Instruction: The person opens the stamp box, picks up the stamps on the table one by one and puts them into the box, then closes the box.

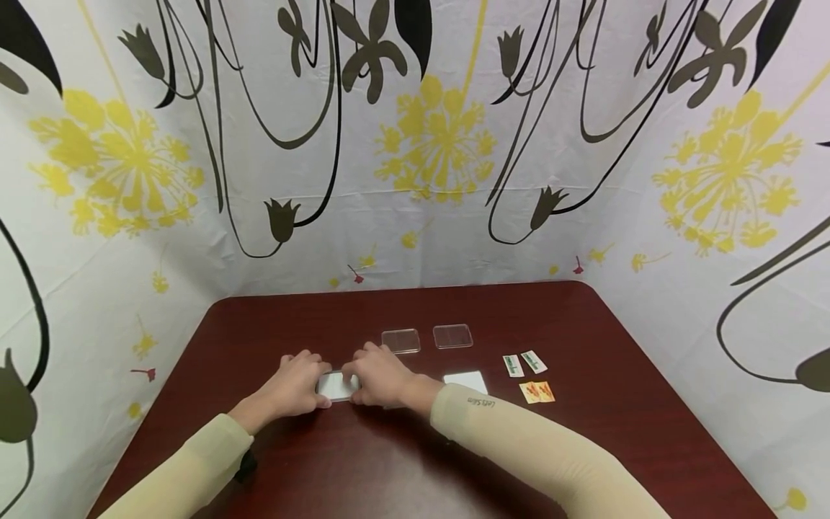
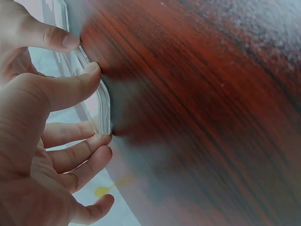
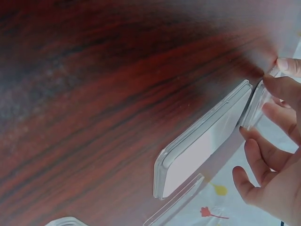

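While flat, clear case [image 1: 336,388] between both grips [image 1: 300,384] [image 1: 381,375]

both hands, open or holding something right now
Left hand: holding the clear case by its left end.
Right hand: holding the same case by its right end.

This looks like a curtained-off nook; whether in a home or a workplace cannot be told. White cloth hangings [image 1: 415,263] printed with yellow flowers [image 1: 444,137] and dark tulips [image 1: 282,220] close it in from nine through twelve to three o'clock, around a dark red, wood-grained worktop [image 1: 337,476].
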`<state>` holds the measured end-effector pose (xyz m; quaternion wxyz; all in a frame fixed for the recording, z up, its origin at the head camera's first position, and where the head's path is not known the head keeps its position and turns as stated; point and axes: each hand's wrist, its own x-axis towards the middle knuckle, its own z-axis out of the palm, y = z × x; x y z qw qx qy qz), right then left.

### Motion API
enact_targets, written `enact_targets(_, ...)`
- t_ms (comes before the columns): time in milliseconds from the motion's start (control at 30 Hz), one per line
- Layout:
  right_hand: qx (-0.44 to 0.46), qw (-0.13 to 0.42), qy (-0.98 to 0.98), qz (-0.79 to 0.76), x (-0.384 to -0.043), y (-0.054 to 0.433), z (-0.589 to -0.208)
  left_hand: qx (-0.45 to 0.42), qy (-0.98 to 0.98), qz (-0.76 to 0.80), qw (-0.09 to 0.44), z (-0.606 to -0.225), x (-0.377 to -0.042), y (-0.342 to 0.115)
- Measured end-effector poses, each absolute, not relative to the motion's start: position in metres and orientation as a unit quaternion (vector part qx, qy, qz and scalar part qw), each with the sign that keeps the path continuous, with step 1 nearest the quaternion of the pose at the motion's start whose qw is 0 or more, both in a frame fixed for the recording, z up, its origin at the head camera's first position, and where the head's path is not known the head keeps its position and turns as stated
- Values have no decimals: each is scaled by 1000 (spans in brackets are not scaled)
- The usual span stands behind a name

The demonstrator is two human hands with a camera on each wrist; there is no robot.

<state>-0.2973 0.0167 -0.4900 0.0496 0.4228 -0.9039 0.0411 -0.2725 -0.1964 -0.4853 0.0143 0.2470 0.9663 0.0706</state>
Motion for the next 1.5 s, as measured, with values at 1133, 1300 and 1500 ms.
enact_targets(1133,443,71,-892,52,-314,30,-452,250,961,115,-11,-451,-283,-202)
enact_targets(1300,448,83,-889,48,-324,33,-446,262,957,125,-30,-445,-290,-205)
enact_targets(1500,449,101,-887,40,-335,35,-442,257,953,153,-50,-442,-301,-207)
